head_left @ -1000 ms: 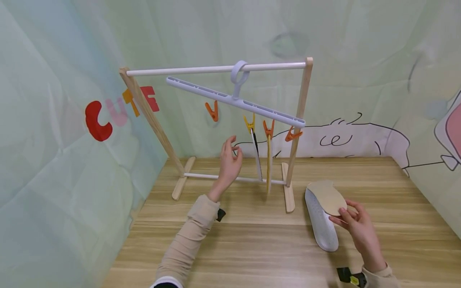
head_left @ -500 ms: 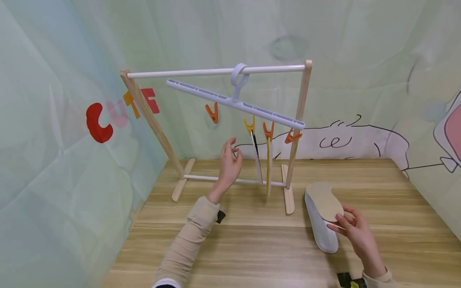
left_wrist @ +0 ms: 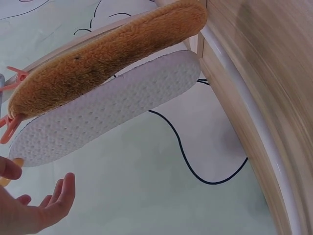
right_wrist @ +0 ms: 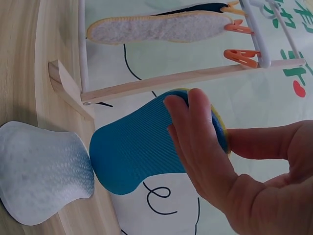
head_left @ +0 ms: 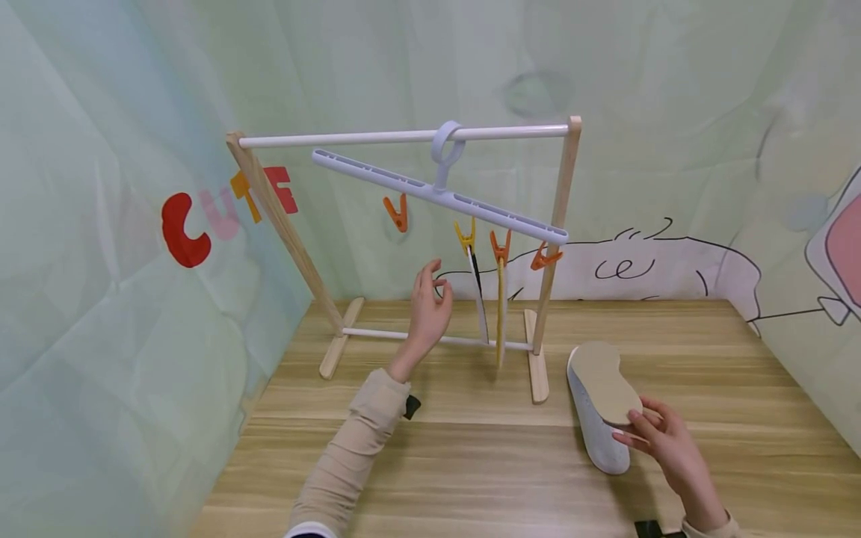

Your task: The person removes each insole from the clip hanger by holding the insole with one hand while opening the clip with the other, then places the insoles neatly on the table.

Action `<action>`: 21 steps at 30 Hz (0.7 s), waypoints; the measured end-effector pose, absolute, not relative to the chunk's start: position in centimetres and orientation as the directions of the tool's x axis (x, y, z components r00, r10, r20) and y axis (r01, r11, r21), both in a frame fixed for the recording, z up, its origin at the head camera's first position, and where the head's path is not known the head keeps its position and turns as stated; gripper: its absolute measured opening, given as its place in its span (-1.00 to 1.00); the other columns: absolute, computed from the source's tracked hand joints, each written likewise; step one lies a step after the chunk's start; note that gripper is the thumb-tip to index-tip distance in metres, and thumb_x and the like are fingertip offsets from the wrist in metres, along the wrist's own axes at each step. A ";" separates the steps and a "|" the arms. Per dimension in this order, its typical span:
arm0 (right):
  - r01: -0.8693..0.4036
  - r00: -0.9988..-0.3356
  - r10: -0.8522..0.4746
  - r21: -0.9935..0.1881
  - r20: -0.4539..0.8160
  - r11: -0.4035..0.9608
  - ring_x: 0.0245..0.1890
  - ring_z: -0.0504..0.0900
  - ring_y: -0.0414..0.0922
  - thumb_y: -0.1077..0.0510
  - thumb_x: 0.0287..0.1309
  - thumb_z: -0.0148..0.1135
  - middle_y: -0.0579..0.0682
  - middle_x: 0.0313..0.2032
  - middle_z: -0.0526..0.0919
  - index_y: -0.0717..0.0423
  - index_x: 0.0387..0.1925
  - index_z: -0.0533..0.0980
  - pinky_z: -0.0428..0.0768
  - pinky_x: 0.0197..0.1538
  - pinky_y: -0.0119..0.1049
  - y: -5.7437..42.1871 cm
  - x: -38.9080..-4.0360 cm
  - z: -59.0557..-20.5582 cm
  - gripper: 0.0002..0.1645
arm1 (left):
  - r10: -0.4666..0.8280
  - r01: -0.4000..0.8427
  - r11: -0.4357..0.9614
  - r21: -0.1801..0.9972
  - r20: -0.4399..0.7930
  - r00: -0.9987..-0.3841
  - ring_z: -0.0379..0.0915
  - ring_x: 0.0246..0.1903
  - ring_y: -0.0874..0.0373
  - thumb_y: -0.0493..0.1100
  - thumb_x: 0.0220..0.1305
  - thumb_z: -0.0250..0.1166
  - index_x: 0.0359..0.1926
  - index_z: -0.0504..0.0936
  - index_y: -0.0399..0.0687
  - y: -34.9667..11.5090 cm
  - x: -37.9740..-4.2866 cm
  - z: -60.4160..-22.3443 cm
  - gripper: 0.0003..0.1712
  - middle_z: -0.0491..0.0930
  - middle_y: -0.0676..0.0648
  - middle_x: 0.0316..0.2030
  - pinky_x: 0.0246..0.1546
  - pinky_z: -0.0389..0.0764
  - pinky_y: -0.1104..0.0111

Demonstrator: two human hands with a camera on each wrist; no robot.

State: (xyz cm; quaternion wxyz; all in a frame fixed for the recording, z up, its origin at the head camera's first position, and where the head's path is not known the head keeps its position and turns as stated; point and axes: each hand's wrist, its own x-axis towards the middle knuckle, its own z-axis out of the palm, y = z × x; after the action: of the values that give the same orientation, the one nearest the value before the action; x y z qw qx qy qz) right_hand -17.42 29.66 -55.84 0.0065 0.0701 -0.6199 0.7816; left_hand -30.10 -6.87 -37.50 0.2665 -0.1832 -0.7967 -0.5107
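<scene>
My right hand [head_left: 676,456] pinches the near end of an insole [head_left: 603,377], beige on the face seen from the head and ribbed blue [right_wrist: 139,142] on the other. This insole overlaps a light grey insole [head_left: 605,441] on the table. My left hand [head_left: 430,310] is raised beside the hanging insoles, fingers loosely bent, nothing in them. A white dimpled insole [left_wrist: 105,115] hangs from a yellow clip [head_left: 466,236]. Beside it a brown fleecy insole [left_wrist: 110,56] hangs from an orange clip [head_left: 501,248].
A wooden rack [head_left: 557,217] with a white top rod [head_left: 336,140] stands at the back. A tilted lavender hanger [head_left: 377,176] hangs on it, also bearing two orange clips, one at the left [head_left: 397,214] and one at the right end [head_left: 545,257]. Printed curtains [head_left: 673,112] surround the wooden table [head_left: 437,463].
My right hand has moved slightly down, and the insole in it has turned, its broad face now more toward the head view. My left hand stays put.
</scene>
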 end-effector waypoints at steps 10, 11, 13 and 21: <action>0.032 -0.995 -0.099 -0.999 -0.029 -0.024 -0.32 0.65 -0.26 0.20 0.26 -0.08 -0.18 -0.32 0.57 0.58 0.22 -0.41 0.61 -0.25 -0.38 25.8 -14.1 -47.7 -0.12 | 0.017 0.560 0.409 0.721 0.607 -0.794 0.45 -0.16 -0.07 -0.37 0.22 -0.04 0.15 0.24 -0.31 -6.9 -30.1 -37.6 -0.56 0.33 -0.32 0.05 -0.45 0.47 0.43; 0.038 -0.995 -0.096 -0.999 -0.036 -0.016 -0.33 0.65 -0.27 0.23 0.26 -0.10 -0.17 -0.33 0.57 0.59 0.21 -0.41 0.61 -0.26 -0.40 25.4 -13.8 -47.0 -0.14 | 0.018 0.559 0.409 0.721 0.606 -0.795 0.45 -0.16 -0.06 -0.36 0.23 -0.04 0.15 0.24 -0.31 -6.9 -30.1 -37.7 -0.56 0.33 -0.32 0.05 -0.45 0.47 0.44; 0.062 -0.994 -0.091 -0.998 -0.062 0.011 -0.34 0.65 -0.28 0.30 0.27 -0.15 -0.11 -0.32 0.56 0.61 0.21 -0.40 0.62 -0.27 -0.40 24.8 -13.4 -46.2 -0.20 | 0.020 0.557 0.411 0.722 0.603 -0.797 0.45 -0.16 -0.06 -0.34 0.24 -0.05 0.15 0.24 -0.30 -6.9 -30.1 -37.7 -0.56 0.33 -0.31 0.06 -0.45 0.47 0.45; 0.112 -0.983 -0.135 -0.990 -0.124 0.088 -0.31 0.65 -0.28 0.27 0.27 -0.14 0.04 -0.29 0.48 0.57 0.23 -0.39 0.62 -0.23 -0.34 24.9 -13.5 -46.9 -0.19 | 0.018 0.552 0.407 0.727 0.599 -0.801 0.45 -0.16 -0.05 -0.35 0.23 -0.05 0.16 0.24 -0.30 -6.8 -30.2 -37.7 -0.56 0.32 -0.31 0.06 -0.45 0.45 0.47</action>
State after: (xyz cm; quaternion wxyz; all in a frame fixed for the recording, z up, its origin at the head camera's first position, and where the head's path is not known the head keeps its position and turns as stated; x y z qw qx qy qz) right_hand -13.49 24.93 -46.93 -0.0915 0.0078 -0.7318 0.6753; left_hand -30.23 -6.84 -37.71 0.2600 -0.1787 -0.7976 -0.5141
